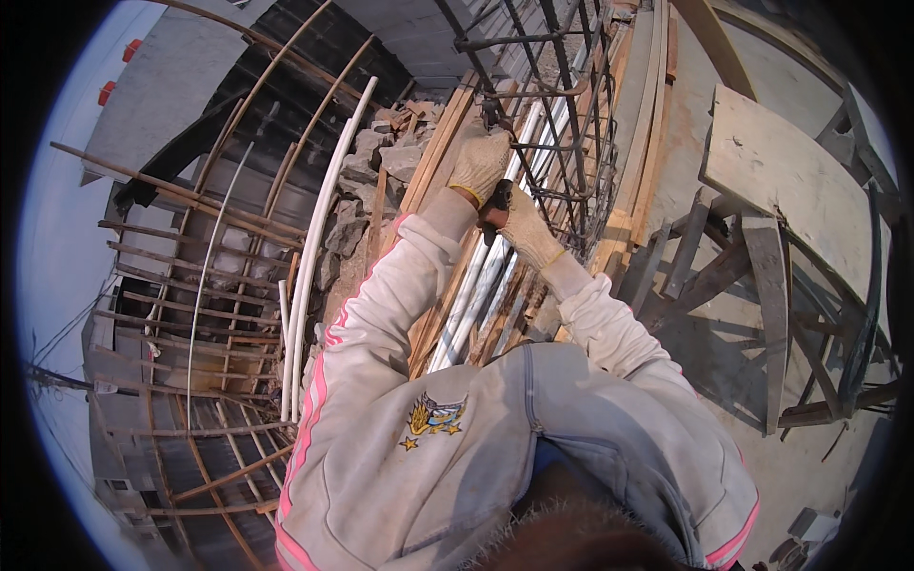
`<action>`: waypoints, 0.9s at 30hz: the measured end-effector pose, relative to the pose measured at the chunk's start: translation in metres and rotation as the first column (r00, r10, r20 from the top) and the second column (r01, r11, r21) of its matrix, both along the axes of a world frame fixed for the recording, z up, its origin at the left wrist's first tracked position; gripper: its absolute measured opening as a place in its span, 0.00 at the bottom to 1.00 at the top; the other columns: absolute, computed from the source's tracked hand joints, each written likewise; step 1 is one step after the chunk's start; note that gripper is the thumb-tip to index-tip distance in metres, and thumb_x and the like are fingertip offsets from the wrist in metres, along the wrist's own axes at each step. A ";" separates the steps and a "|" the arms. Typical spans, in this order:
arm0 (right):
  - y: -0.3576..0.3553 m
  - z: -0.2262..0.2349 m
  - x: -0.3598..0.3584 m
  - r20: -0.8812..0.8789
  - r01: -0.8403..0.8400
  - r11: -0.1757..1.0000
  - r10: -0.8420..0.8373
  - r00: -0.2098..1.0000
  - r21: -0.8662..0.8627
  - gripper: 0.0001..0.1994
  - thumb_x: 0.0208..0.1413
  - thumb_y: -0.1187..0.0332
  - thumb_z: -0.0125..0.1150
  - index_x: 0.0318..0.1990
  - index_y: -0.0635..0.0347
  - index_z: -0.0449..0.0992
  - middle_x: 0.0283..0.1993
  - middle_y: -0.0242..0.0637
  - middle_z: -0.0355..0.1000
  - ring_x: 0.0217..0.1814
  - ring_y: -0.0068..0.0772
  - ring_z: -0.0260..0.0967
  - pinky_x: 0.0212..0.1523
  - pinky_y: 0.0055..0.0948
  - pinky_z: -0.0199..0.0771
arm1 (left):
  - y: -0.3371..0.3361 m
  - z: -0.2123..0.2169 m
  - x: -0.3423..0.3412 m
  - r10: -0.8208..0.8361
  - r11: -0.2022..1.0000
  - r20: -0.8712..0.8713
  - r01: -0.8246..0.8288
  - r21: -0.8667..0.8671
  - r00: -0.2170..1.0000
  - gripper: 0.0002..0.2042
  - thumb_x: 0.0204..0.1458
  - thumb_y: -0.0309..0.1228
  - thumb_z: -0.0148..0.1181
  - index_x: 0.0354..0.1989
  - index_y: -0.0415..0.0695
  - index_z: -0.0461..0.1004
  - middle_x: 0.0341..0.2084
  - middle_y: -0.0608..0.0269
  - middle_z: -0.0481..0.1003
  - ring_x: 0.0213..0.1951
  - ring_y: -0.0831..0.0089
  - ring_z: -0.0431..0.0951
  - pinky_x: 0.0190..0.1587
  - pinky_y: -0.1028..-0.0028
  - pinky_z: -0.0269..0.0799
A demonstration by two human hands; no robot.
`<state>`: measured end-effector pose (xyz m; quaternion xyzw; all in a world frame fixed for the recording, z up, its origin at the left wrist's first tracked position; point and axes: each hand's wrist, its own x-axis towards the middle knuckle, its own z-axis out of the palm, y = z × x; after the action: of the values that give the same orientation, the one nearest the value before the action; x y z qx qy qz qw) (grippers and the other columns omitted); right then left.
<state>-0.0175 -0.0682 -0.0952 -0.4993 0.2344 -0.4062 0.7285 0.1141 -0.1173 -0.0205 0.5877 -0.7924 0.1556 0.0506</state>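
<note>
Both my hands wear cream knit gloves and work close together at the left side of a rebar cage (562, 124). My right hand (528, 226) is closed around a dark hand tool (494, 206) with a reddish-brown end; its exact kind cannot be made out. Just above and to the left, my left hand (481, 164) has its fingers curled at the cage's near-left bars. Whatever lies inside those fingers is hidden by the glove. The cage consists of dark long bars tied with cross stirrups.
White pipes (466, 314) and long timbers (438, 171) lie beneath and beside the cage. Broken rubble (357, 181) is heaped to the left, past it a pole lattice (209, 276). On the right stands a wooden trestle with a pale board (790, 181).
</note>
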 end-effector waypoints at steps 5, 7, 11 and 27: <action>0.009 -0.027 0.018 -0.426 0.385 0.657 -0.732 0.531 -0.648 0.15 0.60 0.70 0.59 0.52 0.68 0.73 0.36 0.37 0.76 0.34 0.29 0.76 0.32 0.28 0.75 | 0.011 0.019 -0.065 0.388 0.902 -0.920 -0.226 0.367 0.053 0.14 0.59 0.37 0.59 0.34 0.35 0.76 0.23 0.53 0.78 0.24 0.63 0.79 0.28 0.63 0.72; 0.006 -0.022 0.010 -0.196 0.310 0.928 -0.350 0.916 -0.208 0.14 0.62 0.69 0.58 0.51 0.68 0.73 0.35 0.36 0.75 0.30 0.27 0.72 0.30 0.27 0.71 | 0.018 0.020 -0.053 0.324 0.938 -0.923 -0.199 0.285 0.209 0.17 0.58 0.40 0.60 0.37 0.33 0.76 0.22 0.53 0.76 0.23 0.65 0.76 0.28 0.63 0.70; -0.002 -0.018 0.007 -0.177 0.223 0.904 -0.302 0.937 -0.366 0.13 0.65 0.67 0.57 0.51 0.66 0.73 0.36 0.44 0.77 0.34 0.44 0.76 0.35 0.36 0.74 | 0.022 0.030 -0.035 0.360 0.932 -0.887 -0.157 0.327 0.288 0.23 0.56 0.44 0.64 0.45 0.32 0.78 0.23 0.55 0.76 0.26 0.67 0.75 0.30 0.66 0.70; 0.013 -0.015 0.055 -0.233 0.447 0.812 -0.550 0.802 -0.375 0.22 0.59 0.77 0.59 0.61 0.67 0.65 0.53 0.61 0.74 0.56 0.66 0.72 0.51 0.46 0.75 | 0.010 0.021 0.003 0.417 0.893 -0.884 0.086 0.442 0.210 0.16 0.64 0.37 0.59 0.52 0.38 0.77 0.36 0.63 0.80 0.35 0.78 0.77 0.33 0.80 0.71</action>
<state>0.0374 -0.0555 -0.1103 -0.5848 0.4128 -0.5264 0.4588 0.1173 -0.1071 0.0006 0.6351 -0.5303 -0.4027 0.3916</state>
